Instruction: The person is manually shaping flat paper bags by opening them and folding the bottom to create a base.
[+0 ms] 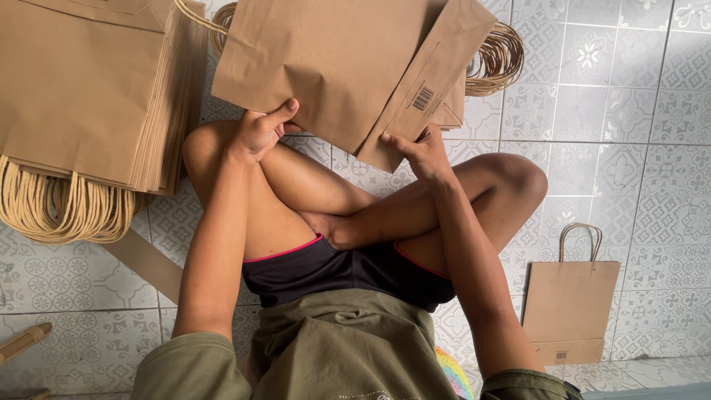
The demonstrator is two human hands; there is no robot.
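Observation:
I sit cross-legged on a patterned tile floor (615, 111). A flat brown paper bag (333, 59) lies in front of my knees, its bottom flap folded over on the right side. My left hand (261, 130) grips the bag's near left edge, thumb on top. My right hand (421, 152) pinches the near corner of the folded bottom flap. Twisted paper handles (500, 59) stick out from under the bag at the far right.
A thick stack of flat brown bags (89, 89) lies at the left, its rope handles (63, 207) bunched toward me. One finished bag (569, 300) with a handle lies flat at my right. A brown paper strip (148, 263) lies by my left leg.

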